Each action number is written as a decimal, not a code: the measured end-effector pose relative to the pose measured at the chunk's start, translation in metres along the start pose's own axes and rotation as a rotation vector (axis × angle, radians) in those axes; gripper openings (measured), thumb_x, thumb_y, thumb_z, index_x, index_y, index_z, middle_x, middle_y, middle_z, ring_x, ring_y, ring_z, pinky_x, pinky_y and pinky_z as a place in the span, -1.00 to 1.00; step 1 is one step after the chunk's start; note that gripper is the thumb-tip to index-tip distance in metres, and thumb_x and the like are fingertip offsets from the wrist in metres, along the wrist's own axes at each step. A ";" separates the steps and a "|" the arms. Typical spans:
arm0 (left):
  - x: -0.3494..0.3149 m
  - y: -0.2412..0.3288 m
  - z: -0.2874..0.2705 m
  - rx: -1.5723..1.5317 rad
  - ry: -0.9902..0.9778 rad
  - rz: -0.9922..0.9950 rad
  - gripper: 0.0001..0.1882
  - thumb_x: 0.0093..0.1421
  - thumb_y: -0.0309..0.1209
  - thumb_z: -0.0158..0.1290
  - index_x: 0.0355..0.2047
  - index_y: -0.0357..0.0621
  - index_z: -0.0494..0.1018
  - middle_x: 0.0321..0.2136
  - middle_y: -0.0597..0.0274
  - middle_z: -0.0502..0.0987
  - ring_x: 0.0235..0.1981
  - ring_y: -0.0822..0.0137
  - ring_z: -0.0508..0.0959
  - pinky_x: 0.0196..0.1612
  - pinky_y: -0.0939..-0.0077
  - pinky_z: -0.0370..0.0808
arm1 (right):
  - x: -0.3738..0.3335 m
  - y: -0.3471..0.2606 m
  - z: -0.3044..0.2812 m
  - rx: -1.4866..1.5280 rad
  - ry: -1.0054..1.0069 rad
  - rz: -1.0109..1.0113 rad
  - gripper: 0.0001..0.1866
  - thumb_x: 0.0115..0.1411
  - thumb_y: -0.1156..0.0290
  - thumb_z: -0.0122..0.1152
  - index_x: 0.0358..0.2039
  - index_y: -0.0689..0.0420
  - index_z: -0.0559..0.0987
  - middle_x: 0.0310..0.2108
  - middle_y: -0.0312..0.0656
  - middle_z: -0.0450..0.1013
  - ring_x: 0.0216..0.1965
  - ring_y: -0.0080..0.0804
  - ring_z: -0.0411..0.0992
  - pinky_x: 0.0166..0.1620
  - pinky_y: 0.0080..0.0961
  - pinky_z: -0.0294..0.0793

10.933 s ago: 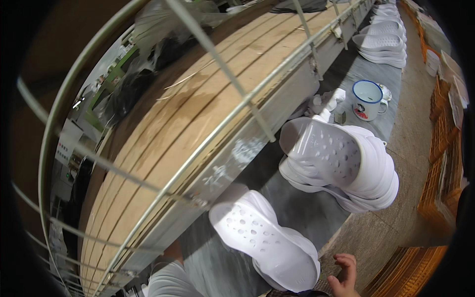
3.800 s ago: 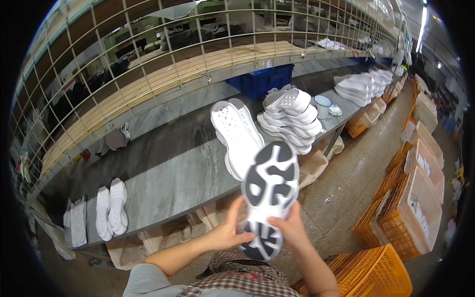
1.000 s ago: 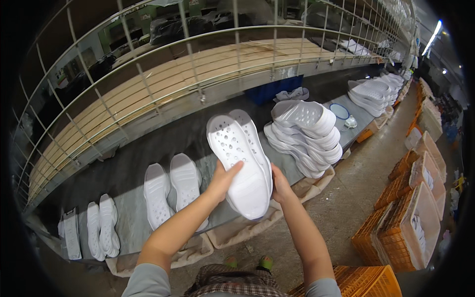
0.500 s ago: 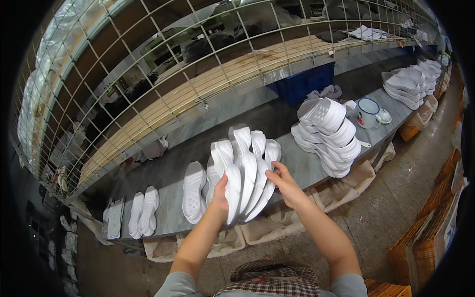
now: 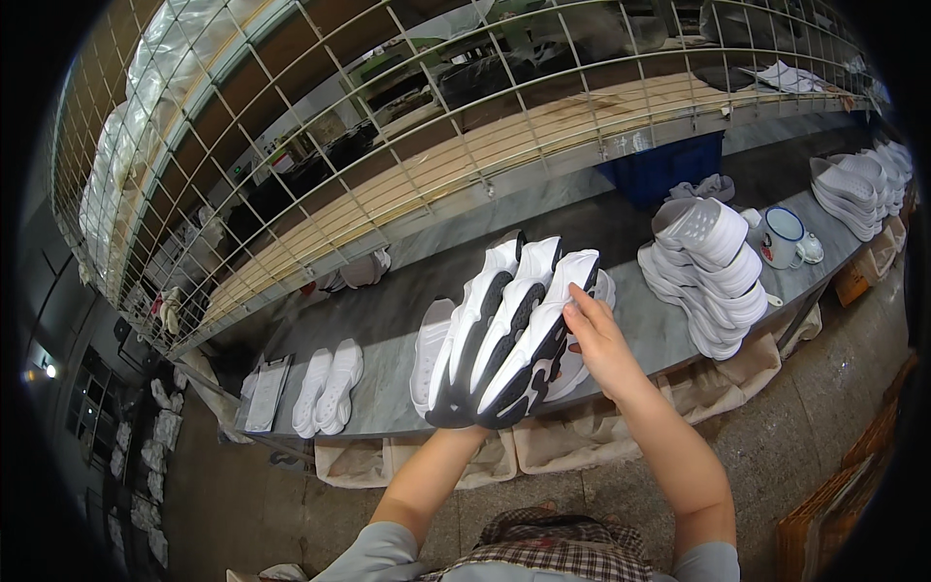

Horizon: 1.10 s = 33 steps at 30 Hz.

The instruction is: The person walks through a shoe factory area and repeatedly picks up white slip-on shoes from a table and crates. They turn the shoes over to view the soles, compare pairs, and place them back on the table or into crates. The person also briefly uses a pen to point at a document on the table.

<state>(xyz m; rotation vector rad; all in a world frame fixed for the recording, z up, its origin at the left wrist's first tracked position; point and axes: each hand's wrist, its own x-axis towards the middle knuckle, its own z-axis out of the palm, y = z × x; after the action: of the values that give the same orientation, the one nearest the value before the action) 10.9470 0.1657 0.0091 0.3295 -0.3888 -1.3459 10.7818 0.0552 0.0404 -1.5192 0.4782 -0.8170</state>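
Note:
A fanned bunch of white shoe soles (image 5: 497,315) with black and grey undersides is held up over the near edge of the bench. My left hand (image 5: 464,436) carries it from below at the heel end; its fingers are hidden behind the soles. Along the right side, my right hand (image 5: 603,347) presses its fingers to the outermost sole. Behind the bunch, another white sole (image 5: 429,339) lies on the bench, partly covered. A pair of white soles (image 5: 328,386) rests further left.
The grey bench (image 5: 388,388) runs across, with a wire mesh (image 5: 485,184) behind it. On its right stand a stack of white soles (image 5: 703,276), an enamel mug (image 5: 782,238) and more soles (image 5: 853,194). Cloth-lined bins (image 5: 572,436) hang below the front edge. A blue crate (image 5: 669,167) sits behind.
The bunch of soles has been turned so black undersides now show. My left hand has gone from its left side to underneath. My view has shifted, moving the bench rightward in the picture.

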 end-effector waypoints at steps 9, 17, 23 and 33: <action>0.032 0.054 -0.024 0.112 -0.011 -0.208 -0.47 0.23 -0.17 0.01 0.12 -0.21 0.28 0.03 0.06 0.42 0.02 0.20 0.45 0.08 0.28 0.38 | 0.020 0.011 0.000 0.383 -0.029 0.249 -0.32 0.32 -0.08 -0.23 0.21 0.24 0.23 0.11 -0.11 0.26 0.10 -0.41 0.22 0.12 -0.42 0.21; 0.085 0.050 -0.044 0.894 0.198 -0.471 -0.44 0.16 -0.18 0.11 0.09 -0.23 0.30 -0.01 0.10 0.46 -0.01 0.20 0.48 0.10 0.24 0.38 | 0.026 0.108 -0.013 -0.265 0.142 0.464 -0.22 0.29 -0.19 -0.36 0.17 0.29 0.29 0.21 0.00 0.19 0.25 -0.18 0.08 0.28 -0.36 -0.06; 0.084 0.042 -0.059 0.850 0.300 -0.516 -0.37 0.15 -0.07 0.10 0.12 -0.22 0.28 0.01 0.08 0.44 0.02 0.13 0.45 0.11 0.18 0.36 | 0.019 0.126 -0.012 0.343 0.023 0.390 -0.12 0.22 -0.31 -0.33 0.23 0.25 0.19 0.21 -0.04 0.18 0.26 -0.22 0.05 0.27 -0.34 -0.07; 0.046 0.027 -0.048 0.245 0.132 -0.406 -0.44 0.25 0.04 -0.15 0.06 -0.13 0.36 -0.04 0.08 0.48 -0.01 0.11 0.47 0.11 0.14 0.37 | -0.015 0.074 -0.033 0.626 0.199 0.284 -0.57 0.25 -0.01 -0.03 -0.05 0.02 0.49 -0.01 -0.25 0.28 0.00 -0.46 0.17 0.05 -0.50 0.10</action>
<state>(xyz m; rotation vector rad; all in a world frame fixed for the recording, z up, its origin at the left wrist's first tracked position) 11.0007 0.1263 -0.0174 0.7274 -0.3893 -1.6639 10.7603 0.0335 -0.0362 -0.7775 0.5090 -0.7988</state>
